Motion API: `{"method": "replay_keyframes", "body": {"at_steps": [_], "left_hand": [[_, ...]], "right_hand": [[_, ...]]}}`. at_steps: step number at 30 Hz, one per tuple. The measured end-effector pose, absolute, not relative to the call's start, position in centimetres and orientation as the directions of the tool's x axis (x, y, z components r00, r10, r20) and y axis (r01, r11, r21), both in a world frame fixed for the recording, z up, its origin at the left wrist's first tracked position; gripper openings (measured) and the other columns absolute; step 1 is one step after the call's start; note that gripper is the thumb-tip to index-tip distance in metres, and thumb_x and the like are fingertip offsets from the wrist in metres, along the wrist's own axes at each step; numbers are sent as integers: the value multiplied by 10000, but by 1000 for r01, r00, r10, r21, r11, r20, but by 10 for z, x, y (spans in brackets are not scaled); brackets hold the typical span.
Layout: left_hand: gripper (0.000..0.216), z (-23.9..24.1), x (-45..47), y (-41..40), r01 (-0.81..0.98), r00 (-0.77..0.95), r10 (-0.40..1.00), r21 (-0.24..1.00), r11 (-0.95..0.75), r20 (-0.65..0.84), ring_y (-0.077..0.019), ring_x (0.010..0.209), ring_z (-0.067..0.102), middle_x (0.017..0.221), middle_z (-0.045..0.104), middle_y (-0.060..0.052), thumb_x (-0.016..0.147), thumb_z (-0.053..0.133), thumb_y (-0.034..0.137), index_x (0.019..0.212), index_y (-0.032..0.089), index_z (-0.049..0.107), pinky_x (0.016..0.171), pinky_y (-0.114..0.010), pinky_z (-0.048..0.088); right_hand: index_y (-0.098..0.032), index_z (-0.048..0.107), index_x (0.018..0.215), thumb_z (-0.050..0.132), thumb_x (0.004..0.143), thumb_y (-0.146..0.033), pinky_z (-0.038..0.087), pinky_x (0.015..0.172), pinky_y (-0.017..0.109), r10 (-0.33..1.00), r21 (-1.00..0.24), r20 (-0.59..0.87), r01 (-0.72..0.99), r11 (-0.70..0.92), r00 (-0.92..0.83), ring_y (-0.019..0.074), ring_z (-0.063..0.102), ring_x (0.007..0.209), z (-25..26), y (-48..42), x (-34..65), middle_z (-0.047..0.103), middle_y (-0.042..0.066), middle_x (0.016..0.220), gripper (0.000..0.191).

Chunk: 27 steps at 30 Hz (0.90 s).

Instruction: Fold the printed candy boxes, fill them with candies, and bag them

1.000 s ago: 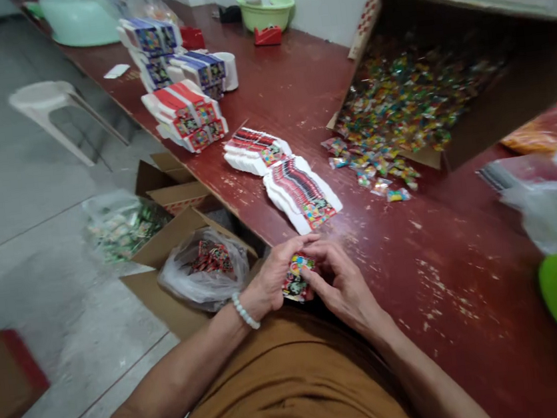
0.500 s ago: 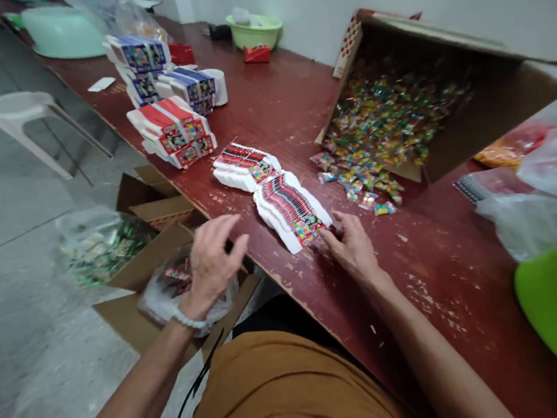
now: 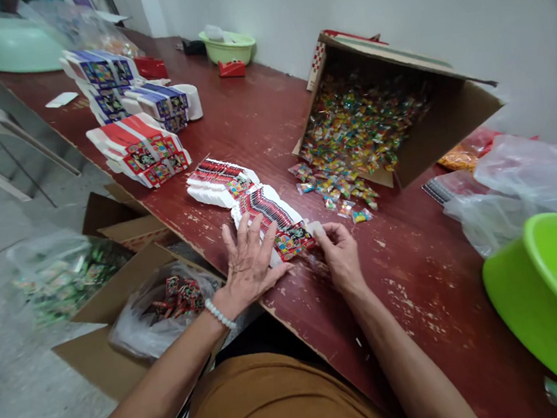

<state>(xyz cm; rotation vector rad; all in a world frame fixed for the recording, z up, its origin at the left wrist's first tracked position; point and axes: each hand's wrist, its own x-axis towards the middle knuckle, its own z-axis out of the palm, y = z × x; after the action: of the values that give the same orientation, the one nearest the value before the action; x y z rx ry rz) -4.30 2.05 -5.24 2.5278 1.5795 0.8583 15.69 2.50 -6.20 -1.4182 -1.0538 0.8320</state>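
A fanned row of flat red-and-white printed cartons (image 3: 273, 211) lies on the table close to its front edge. My left hand (image 3: 247, 264) is over the near left side of that row, fingers spread and palm down. At the row's near right corner, the thumb and fingers of my right hand (image 3: 340, 253) pinch the white end flap of the nearest carton (image 3: 294, 241), which still lies against the others. A second fanned row of cartons (image 3: 220, 181) adjoins this one on the far left side.
Banded carton bundles (image 3: 144, 154) stand further left. An open cardboard box (image 3: 449, 116) on its side spills wrapped candies (image 3: 351, 190) onto the red table (image 3: 417, 280). A green basin (image 3: 514, 289) stands right. Below the edge, a floor box holds a bag of red packets (image 3: 182, 295).
My left hand has moved right from beyond the table edge onto the carton row. My right hand has taken the nearest carton's end flap between thumb and fingers. The view has shifted.
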Motion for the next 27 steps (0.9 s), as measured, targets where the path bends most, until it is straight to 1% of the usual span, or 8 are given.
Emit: {"method": "replay_keyframes", "body": {"at_steps": [3, 5, 6, 8, 10, 16, 22, 27], "left_hand": [[662, -26, -43, 9, 579, 276, 916, 710, -401, 292, -381, 1357, 449, 1437, 548, -211, 855, 657, 479, 1409, 138, 533, 1148, -602, 261], [602, -10, -44, 0, 240, 479, 878, 963, -121, -9, -324, 1168, 611, 1290, 661, -172, 859, 636, 502, 1347, 154, 578, 1030, -502, 444], [573, -5, -43, -4, 92, 623, 771, 992, 92, -129, -305, 1063, 662, 1203, 704, -159, 844, 647, 517, 1286, 153, 615, 959, -467, 497], [509, 0, -42, -13, -60, 815, 539, 894, 444, -213, -281, 890, 709, 1018, 749, -149, 787, 708, 522, 1107, 127, 688, 853, -416, 540], [487, -1, -39, -21, -140, 861, 468, 790, 597, -201, -252, 758, 712, 847, 746, -123, 705, 790, 510, 978, 114, 710, 775, -366, 549], [466, -7, -35, -33, -222, 836, 526, 778, 587, -158, -230, 731, 714, 784, 728, -96, 624, 864, 494, 867, 120, 728, 731, -308, 547], [378, -4, -34, -35, -184, 754, 616, 827, 532, -229, -210, 653, 717, 698, 743, -109, 679, 840, 442, 783, 93, 739, 623, -254, 545], [379, -5, -31, -37, -283, 642, 709, 768, 574, -293, -191, 689, 732, 872, 777, -77, 717, 850, 311, 1031, 149, 715, 676, -285, 581]], "right_hand": [[-202, 614, 885, 795, 724, -471, 504, 700, 283, 978, -987, 13, -152, 45, 207, 152, 605, 708, -37, 12, 163, 665, -5, 805, 362], [-208, 636, 860, 831, 719, -409, 505, 710, 263, 995, -978, 32, -200, 49, 91, 138, 609, 716, -19, 0, 163, 675, -14, 797, 314], [-211, 645, 852, 833, 729, -391, 508, 704, 256, 999, -976, 40, -213, 46, 32, 133, 609, 714, -11, -5, 161, 677, -15, 792, 288], [-217, 657, 849, 825, 752, -376, 507, 665, 239, 996, -970, 53, -239, 36, -65, 122, 599, 687, 0, -14, 156, 672, -19, 776, 250], [-220, 665, 860, 815, 768, -378, 493, 609, 219, 991, -964, 60, -266, 25, -122, 107, 579, 650, 5, -20, 151, 660, -21, 761, 236], [-257, 649, 1030, 784, 801, -402, 495, 525, 221, 978, -946, 12, -318, -56, -208, 111, 601, 627, 3, -35, 146, 665, -6, 853, 303], [-290, 590, 1227, 836, 746, -361, 547, 673, 281, 966, -955, 42, -294, -36, -255, 160, 649, 797, -1, -46, 145, 679, 27, 1009, 545], [-235, 644, 1168, 776, 802, -406, 480, 589, 260, 975, -979, 4, -201, -42, -223, 127, 548, 647, -6, -50, 142, 625, 9, 825, 425]]}}
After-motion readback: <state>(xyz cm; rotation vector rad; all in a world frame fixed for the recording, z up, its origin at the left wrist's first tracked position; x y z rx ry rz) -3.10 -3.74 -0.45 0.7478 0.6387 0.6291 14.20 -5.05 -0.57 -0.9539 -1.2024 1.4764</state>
